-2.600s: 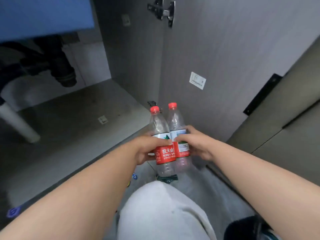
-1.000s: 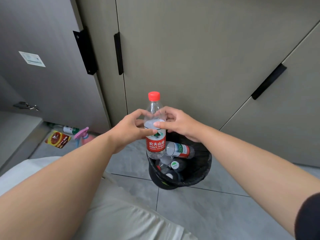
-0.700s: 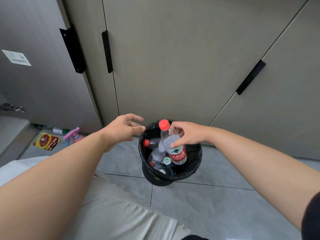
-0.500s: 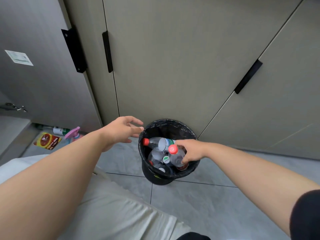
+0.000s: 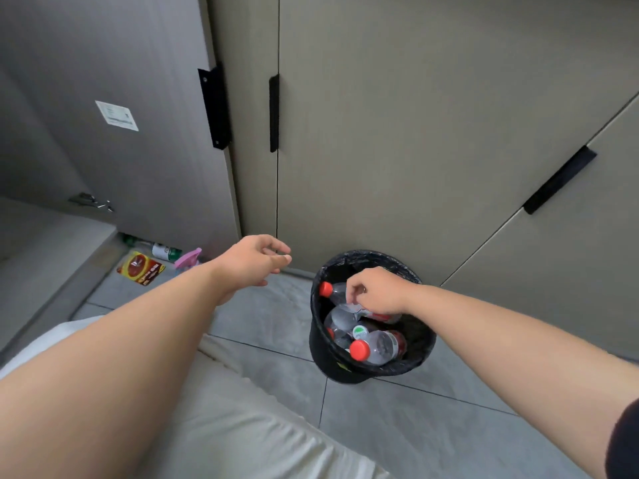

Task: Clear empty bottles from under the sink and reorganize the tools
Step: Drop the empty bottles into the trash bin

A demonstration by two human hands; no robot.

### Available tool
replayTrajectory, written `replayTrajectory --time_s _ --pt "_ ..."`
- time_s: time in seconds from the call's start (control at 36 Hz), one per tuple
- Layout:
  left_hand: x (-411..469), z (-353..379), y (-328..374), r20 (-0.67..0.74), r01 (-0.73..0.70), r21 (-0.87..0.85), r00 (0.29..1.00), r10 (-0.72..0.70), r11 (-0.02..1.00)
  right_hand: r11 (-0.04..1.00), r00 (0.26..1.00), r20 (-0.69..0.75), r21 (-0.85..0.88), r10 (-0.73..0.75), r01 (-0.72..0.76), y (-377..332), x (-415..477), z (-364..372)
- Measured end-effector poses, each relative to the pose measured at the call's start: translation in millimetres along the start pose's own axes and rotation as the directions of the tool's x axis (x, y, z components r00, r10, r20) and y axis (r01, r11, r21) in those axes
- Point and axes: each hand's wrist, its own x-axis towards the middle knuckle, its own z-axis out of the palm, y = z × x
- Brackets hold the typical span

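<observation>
Partly beneath right hand (image 5: 378, 292): top bottle (image 5: 335, 292)

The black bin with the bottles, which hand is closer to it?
Right. The right hand is directly over the black bin, fingers curled above the bottles. The left hand is off to the bin's left, over the floor.

A black trash bin (image 5: 320, 354) full of red-capped water bottles (image 5: 377, 347) sits on the grey floor (image 5: 276, 316) by the cupboard doors (image 5: 380, 133), the right hand (image 5: 378, 292) curled just above it, while the left hand (image 5: 254, 262) hangs loose at ten o'clock from the bin.
</observation>
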Motion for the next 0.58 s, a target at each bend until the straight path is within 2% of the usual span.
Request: replayTrajectory --time_s 0.08,0.19,0.36,0.47,0.58 --pt "1 -33 -6 -0.054 0.019 0.057 0.998 -0.016 0.998 0.987 0.992 -0.041 0.111 -0.115 0.119 -42 23 -8" --pt "0 -96 -24 -0.162 0.072 0.178 0.986 -0.043 0.982 0.95 0.965 -0.01 0.174 -0.262 0.26 -104 63 -2" --pt "-10 -179 -94 -0.335 0.223 0.275 0.934 -0.124 0.935 0.912 0.914 0.066 0.135 -0.399 0.388 -187 139 30" --pt "-12 -201 -163 -0.424 0.343 0.253 0.88 -0.215 0.904 0.899 0.894 0.107 0.104 -0.435 0.425 -231 196 59" --pt "-3 -204 -227 -0.433 0.399 0.196 0.855 -0.286 0.896 0.919 0.912 0.114 0.093 -0.393 0.384 -266 257 93"
